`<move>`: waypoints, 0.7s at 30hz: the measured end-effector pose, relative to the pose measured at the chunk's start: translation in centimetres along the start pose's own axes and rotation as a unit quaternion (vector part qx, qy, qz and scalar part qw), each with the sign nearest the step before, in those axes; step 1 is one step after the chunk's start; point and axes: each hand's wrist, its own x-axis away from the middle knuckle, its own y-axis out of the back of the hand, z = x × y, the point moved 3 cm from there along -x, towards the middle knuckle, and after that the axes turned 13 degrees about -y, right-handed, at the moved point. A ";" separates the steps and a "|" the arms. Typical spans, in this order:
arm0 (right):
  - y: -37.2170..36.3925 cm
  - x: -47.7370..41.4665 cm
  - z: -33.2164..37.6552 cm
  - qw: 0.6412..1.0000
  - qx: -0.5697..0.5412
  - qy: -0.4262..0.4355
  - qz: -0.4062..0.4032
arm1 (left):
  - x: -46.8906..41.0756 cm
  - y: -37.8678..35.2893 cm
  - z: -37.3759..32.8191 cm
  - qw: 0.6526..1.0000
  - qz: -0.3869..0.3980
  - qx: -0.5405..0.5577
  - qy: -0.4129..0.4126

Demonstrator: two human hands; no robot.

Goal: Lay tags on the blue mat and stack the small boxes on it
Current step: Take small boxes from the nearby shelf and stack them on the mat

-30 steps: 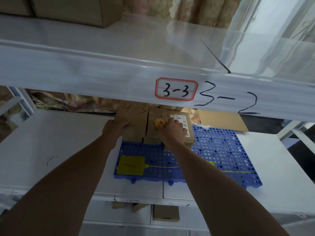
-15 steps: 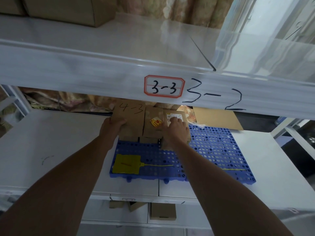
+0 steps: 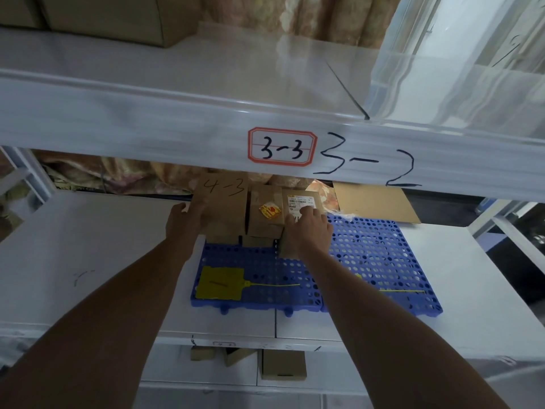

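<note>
A blue perforated mat (image 3: 368,255) lies on the white middle shelf. At its back left stand small cardboard boxes side by side. My left hand (image 3: 184,221) presses against the left side of the box marked 4-3 (image 3: 227,202). My right hand (image 3: 309,234) rests on the right-hand box with a white label (image 3: 298,202). Between them sits a box with a yellow-red sticker (image 3: 265,214). A yellow tag (image 3: 219,283) lies flat on the mat's front left. A second tag's thin tail (image 3: 404,290) shows at the front right, its body hidden by my right forearm.
The upper shelf's front beam (image 3: 177,137), marked 3-3 and 3-2, hangs just above the boxes. A flat cardboard sheet (image 3: 374,202) lies behind the mat at right. More cardboard boxes (image 3: 283,364) sit on the shelf below. Bare white shelf (image 3: 88,246) extends left.
Both hands have stayed on the row of boxes, and my right fingers have slid slightly further onto the labelled box. The view has shifted a little.
</note>
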 end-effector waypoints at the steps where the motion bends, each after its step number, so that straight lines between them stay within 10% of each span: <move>1: 0.1 0.1 0.0 1.000 0.000 0.003 -0.001 | 0.0 0.0 0.1 1.000 -0.008 -0.011 0.001; 21: 0.8 0.9 -1.3 0.997 0.011 -0.076 0.020 | 1.8 -0.4 -1.6 0.997 0.061 -0.037 -0.013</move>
